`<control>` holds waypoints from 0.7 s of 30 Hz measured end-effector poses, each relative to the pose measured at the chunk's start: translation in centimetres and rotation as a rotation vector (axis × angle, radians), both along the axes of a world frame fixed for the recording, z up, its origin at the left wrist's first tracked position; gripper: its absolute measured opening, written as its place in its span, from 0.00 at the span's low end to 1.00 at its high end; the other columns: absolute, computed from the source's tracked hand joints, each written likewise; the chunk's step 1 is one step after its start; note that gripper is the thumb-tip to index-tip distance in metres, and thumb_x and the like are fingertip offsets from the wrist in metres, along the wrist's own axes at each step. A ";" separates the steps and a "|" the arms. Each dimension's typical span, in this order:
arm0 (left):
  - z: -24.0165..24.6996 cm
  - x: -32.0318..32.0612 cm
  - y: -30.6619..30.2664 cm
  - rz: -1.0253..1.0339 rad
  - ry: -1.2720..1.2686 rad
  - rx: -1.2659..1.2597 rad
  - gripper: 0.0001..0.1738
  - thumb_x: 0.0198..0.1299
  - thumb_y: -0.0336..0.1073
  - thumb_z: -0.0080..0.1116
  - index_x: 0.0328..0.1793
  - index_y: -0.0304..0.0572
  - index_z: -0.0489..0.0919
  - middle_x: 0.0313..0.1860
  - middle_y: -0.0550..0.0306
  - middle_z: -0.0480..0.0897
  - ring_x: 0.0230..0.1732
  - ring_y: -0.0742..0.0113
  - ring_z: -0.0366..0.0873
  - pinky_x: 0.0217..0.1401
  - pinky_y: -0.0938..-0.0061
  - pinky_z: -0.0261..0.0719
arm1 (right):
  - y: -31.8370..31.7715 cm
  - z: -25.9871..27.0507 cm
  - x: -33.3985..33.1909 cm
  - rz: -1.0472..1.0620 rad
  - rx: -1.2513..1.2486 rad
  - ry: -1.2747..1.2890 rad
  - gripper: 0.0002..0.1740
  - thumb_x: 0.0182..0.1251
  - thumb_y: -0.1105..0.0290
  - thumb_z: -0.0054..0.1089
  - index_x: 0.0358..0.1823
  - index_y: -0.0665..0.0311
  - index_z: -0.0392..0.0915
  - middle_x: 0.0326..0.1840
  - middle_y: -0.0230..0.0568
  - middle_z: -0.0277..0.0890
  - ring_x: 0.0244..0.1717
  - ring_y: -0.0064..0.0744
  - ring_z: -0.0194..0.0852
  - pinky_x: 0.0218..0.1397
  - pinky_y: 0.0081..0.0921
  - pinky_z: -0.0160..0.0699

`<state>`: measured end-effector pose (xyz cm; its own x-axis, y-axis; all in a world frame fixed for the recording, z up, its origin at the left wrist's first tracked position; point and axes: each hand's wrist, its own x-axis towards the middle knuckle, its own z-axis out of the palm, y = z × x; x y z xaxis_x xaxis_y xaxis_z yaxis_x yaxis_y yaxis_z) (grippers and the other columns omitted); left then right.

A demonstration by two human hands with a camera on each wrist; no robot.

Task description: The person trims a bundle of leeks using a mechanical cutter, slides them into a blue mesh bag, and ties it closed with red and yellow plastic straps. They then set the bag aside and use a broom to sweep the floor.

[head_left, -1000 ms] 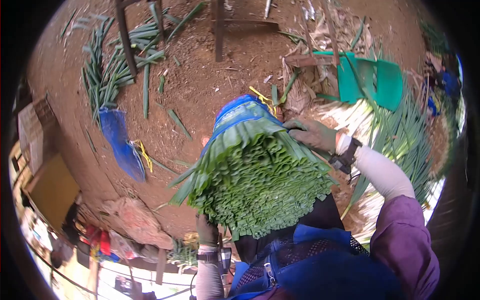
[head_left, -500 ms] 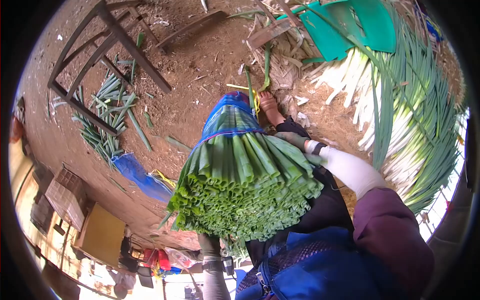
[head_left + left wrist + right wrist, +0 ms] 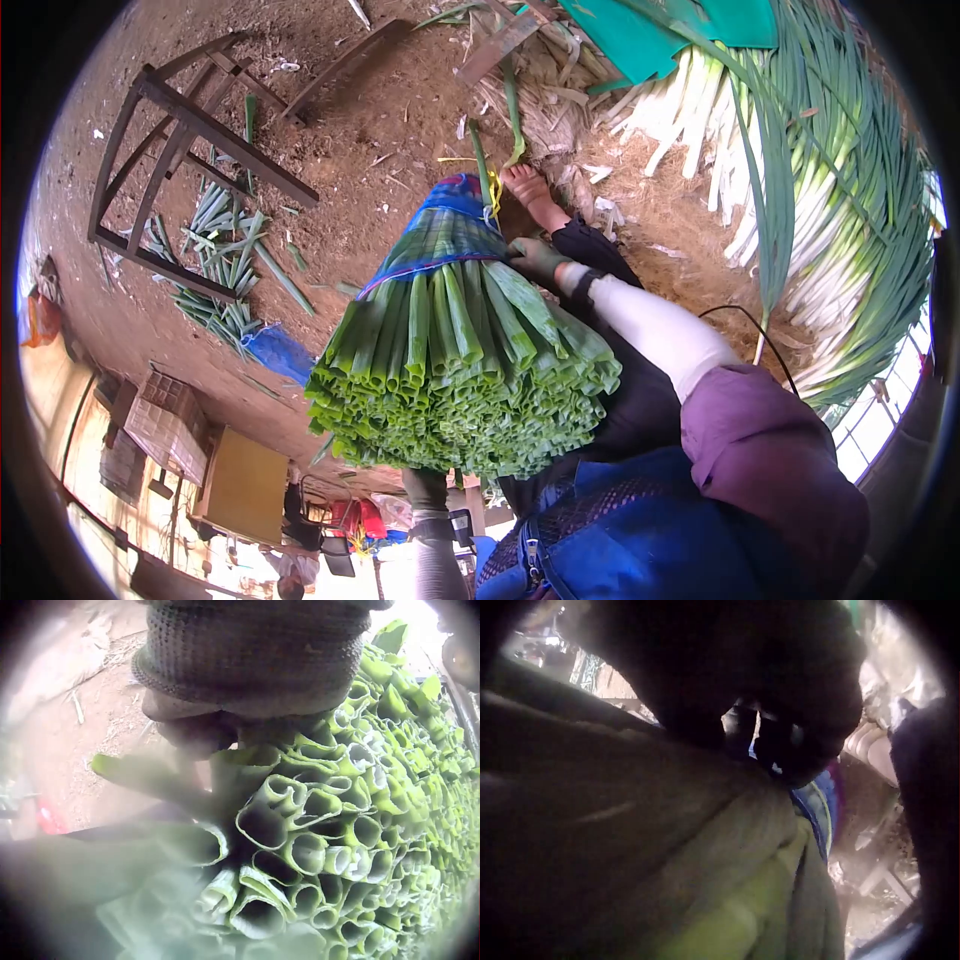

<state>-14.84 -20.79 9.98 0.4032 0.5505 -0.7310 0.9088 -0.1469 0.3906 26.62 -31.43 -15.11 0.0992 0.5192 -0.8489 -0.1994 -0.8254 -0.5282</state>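
Observation:
A thick bundle of cut green onion leaves point(image 3: 450, 400) lies over the person's lap, its cut ends facing the body. A blue mesh bag point(image 3: 440, 225) wraps the bundle's far end. My gloved right hand point(image 3: 537, 258) grips the bag's rim on the right side; it is dark in the right wrist view, beside the bag's blue edge point(image 3: 817, 814). My gloved left hand point(image 3: 425, 488) is at the near left underside of the bundle, its fingers mostly hidden. In the left wrist view, the glove point(image 3: 251, 660) is right against the hollow cut ends point(image 3: 307, 851).
A large pile of green onions point(image 3: 830, 220) lies at right, below a green plastic piece point(image 3: 660, 40). A dark frame point(image 3: 210, 130) stands at far left over cut leaf pieces point(image 3: 225, 250). Another blue mesh piece point(image 3: 280, 352) lies left of the bundle. A bare foot point(image 3: 530, 190) is beyond the bag.
The head view has shifted. The bundle has tilted, so more leaf length shows below the bag's rim. My right hand stays by the rim; my left remains beneath the bundle.

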 end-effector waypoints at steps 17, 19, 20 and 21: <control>-2.6 1.3 0.3 -0.059 -0.134 0.043 0.24 0.52 0.37 0.67 0.57 0.41 0.80 0.54 0.51 0.84 0.55 0.52 0.80 0.58 0.65 0.77 | -5.6 19.8 -0.2 0.056 0.590 -0.383 0.18 0.62 0.72 0.59 0.53 0.71 0.76 0.44 0.47 0.77 0.45 0.41 0.79 0.49 0.30 0.77; -3.4 -0.1 -0.4 -0.009 -0.191 0.128 0.23 0.52 0.37 0.67 0.55 0.40 0.80 0.53 0.50 0.84 0.54 0.54 0.80 0.58 0.67 0.78 | -6.2 17.9 0.0 -0.223 0.455 0.087 0.21 0.68 0.67 0.57 0.59 0.69 0.74 0.53 0.44 0.77 0.51 0.37 0.79 0.57 0.29 0.77; -2.5 -0.5 -1.3 0.414 -0.176 -0.019 0.21 0.51 0.35 0.68 0.52 0.40 0.80 0.50 0.50 0.85 0.51 0.55 0.82 0.55 0.67 0.78 | -6.8 16.2 -0.2 -0.661 0.204 0.496 0.22 0.71 0.65 0.56 0.62 0.67 0.72 0.58 0.42 0.77 0.55 0.34 0.79 0.61 0.28 0.76; -1.1 1.8 -0.3 0.215 -0.266 0.162 0.18 0.57 0.39 0.65 0.54 0.44 0.80 0.34 0.58 0.83 0.32 0.63 0.80 0.36 0.70 0.79 | -7.3 14.0 -0.3 -0.740 0.227 0.541 0.20 0.75 0.63 0.53 0.62 0.65 0.73 0.57 0.38 0.77 0.53 0.28 0.78 0.60 0.28 0.77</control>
